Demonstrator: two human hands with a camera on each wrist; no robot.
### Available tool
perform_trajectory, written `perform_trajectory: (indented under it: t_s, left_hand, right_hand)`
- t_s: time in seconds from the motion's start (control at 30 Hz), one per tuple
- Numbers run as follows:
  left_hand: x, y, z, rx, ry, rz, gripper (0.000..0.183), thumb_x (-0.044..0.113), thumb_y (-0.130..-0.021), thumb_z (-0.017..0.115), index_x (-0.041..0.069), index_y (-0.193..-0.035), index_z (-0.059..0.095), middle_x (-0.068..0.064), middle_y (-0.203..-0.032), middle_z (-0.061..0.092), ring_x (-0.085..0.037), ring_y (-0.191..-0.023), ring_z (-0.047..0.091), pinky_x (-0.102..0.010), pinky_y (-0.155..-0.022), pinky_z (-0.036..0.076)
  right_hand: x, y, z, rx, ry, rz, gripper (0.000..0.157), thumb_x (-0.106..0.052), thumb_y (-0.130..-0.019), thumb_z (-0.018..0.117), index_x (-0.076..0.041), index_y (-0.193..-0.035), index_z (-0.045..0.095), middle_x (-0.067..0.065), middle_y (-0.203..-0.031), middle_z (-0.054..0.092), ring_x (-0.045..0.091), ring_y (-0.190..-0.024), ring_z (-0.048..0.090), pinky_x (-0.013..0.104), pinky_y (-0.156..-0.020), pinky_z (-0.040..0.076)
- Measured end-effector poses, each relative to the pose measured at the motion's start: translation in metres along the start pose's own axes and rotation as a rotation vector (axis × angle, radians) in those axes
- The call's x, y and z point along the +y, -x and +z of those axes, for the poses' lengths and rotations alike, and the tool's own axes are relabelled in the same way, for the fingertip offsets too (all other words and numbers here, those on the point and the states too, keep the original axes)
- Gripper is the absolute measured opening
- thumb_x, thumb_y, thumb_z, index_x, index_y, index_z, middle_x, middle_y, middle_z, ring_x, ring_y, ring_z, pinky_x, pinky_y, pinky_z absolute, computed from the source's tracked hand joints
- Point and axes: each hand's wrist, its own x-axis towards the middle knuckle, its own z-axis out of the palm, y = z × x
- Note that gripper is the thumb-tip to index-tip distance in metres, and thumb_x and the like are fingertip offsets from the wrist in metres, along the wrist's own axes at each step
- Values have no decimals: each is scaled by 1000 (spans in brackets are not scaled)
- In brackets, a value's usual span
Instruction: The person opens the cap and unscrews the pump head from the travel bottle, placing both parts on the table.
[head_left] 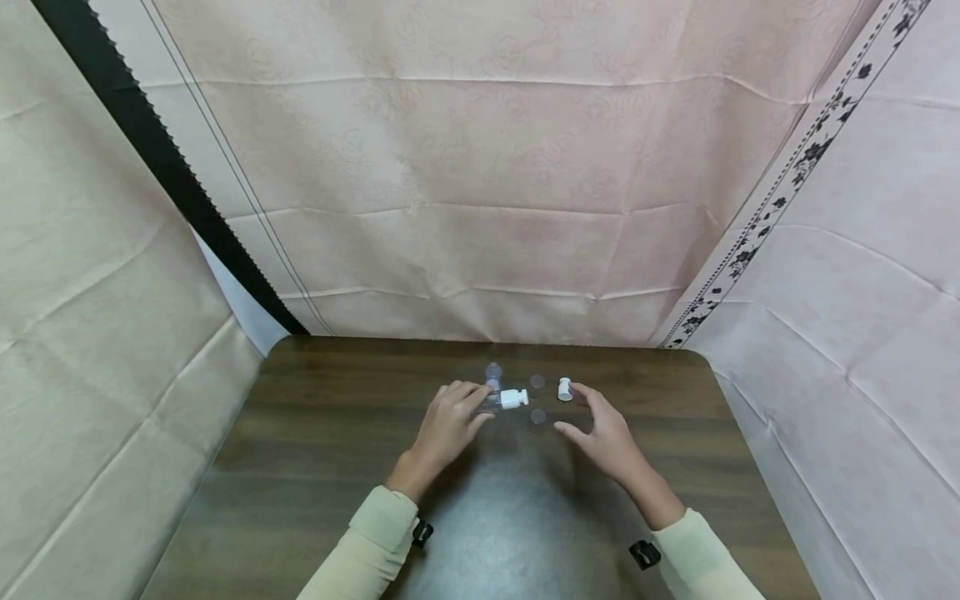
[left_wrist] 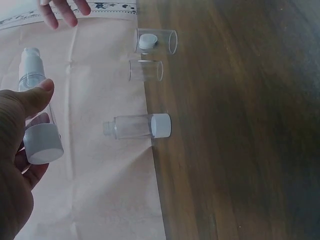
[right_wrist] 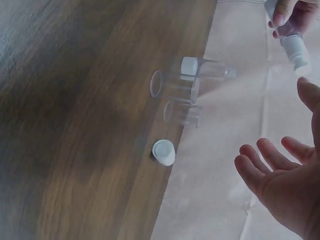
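I see the bottle [head_left: 504, 400] held between the two hands, pump [head_left: 516, 398] pointing right.
Its long axis runs left to right over the far part of the surface [head_left: 315, 467], and the left hand [head_left: 450, 418] is the nearer, thumb and fingers curled round the clear body. From my end the right hand [head_left: 606, 435] looks spread, thumb well away from the fingers, holding nothing; the bottle lies to its left, pump facing it, with a gap between. The cap [head_left: 565, 389] stands near its fingertips, apart from them. A near cup [head_left: 537, 417] and a far cup [head_left: 537, 381] sit left of the cap.
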Motion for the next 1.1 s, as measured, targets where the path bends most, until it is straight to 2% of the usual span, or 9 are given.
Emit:
perform_trajectory:
  t_s: [0.23, 0.43, 0.57, 0.7, 0.93, 1.1]
  left_hand:
    - [7, 1, 7, 14, -26, 57, 46, 22, -74, 94, 9, -114, 76, -3, -104, 75, -19, -93, 67, -35, -76, 53]
    - [13, -1, 8, 13, -65, 85, 47, 22, -73, 94, 10, -115, 76, -2, -107, 74, -18, -92, 66, -33, -76, 52]
    - [17, -4, 6, -19, -82, 89, 43, 22, -79, 91, 11, -118, 75, -2, -109, 74, -18, -93, 66, -33, -78, 52]
    - [20, -6, 8, -48, -103, 104, 39, 24, -84, 88, 11, -118, 75, -1, -109, 73, -17, -94, 66, -32, -77, 52]
    - [26, -9, 17, -27, -139, 165, 36, 26, -85, 87, 10, -115, 76, -2, -104, 73, -16, -95, 67, -32, -78, 54]
    - [28, -12, 20, -19, -183, 182, 37, 26, -84, 88, 10, -115, 75, -1, -105, 73, -15, -95, 67, -30, -77, 53]
  right_hand:
    - [-11, 0, -1, -50, -183, 59, 69, -26, -93, 79, -9, -151, 47, 16, -145, 59, 36, -131, 60, 52, -104, 51]
    - [-24, -2, 2, -110, -333, 113, 63, -29, -95, 77, -14, -150, 50, 14, -151, 55, 37, -131, 61, 45, -103, 54]
    - [-31, -6, 4, -133, -381, 145, 58, -26, -96, 76, -13, -148, 53, 16, -149, 58, 37, -129, 63, 41, -98, 57]
    - [-34, -10, 8, -149, -399, 158, 53, -26, -98, 73, -12, -145, 56, 16, -145, 60, 36, -128, 64, 39, -97, 57]
    - [-34, -17, 12, -155, -362, 156, 46, -27, -99, 72, -10, -141, 62, 17, -139, 65, 31, -127, 62, 47, -106, 51]
    - [-34, -20, 14, -155, -386, 185, 40, -24, -101, 69, -5, -135, 65, 18, -132, 67, 27, -112, 68, 38, -92, 59]
